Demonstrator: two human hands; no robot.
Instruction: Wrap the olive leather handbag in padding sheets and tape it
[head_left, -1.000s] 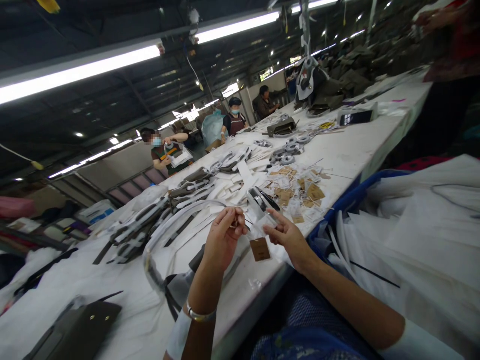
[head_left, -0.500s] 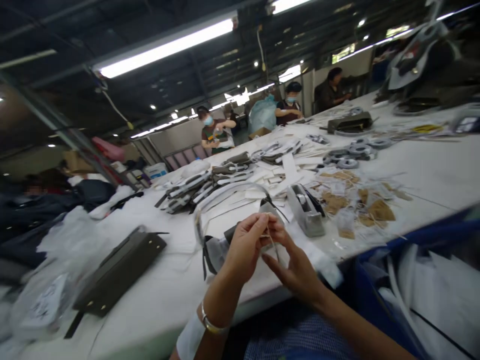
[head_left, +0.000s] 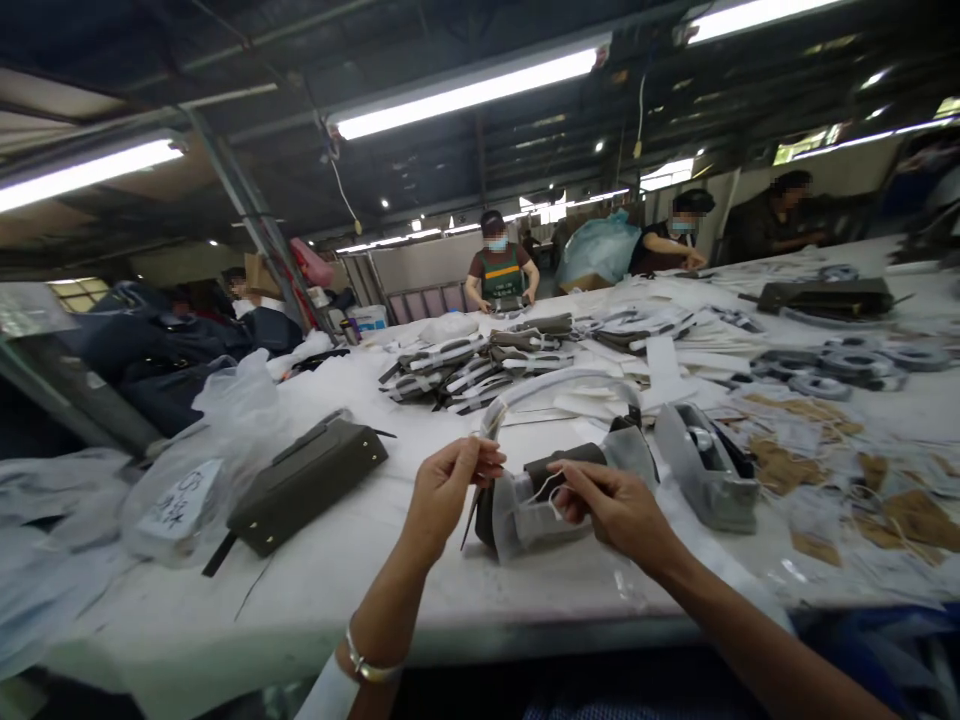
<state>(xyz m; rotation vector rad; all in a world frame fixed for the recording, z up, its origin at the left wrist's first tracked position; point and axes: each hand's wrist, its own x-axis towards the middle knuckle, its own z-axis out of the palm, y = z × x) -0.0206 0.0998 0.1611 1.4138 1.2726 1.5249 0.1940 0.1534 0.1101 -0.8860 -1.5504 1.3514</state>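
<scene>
My right hand is closed, its thumb and finger pinching a thin white string that loops out to the left. My left hand is closed in a pinch beside the curved, plastic-wrapped handle; what lies between its fingertips is too small to make out. Just behind both hands a dark olive handbag, partly covered in pale translucent wrapping, rests on the white table. My right hand covers part of its front.
Right of the bag stands a grey tape dispenser, with brown tags on strings beyond it. Another olive bag lies at left near a plastic bag. Wrapped handles are piled behind. A co-worker stands across the table.
My hands have moved apart, the left one leftward and the right one rightward with the string. The head view has turned left and levelled, so the wrapped bag shows more.
</scene>
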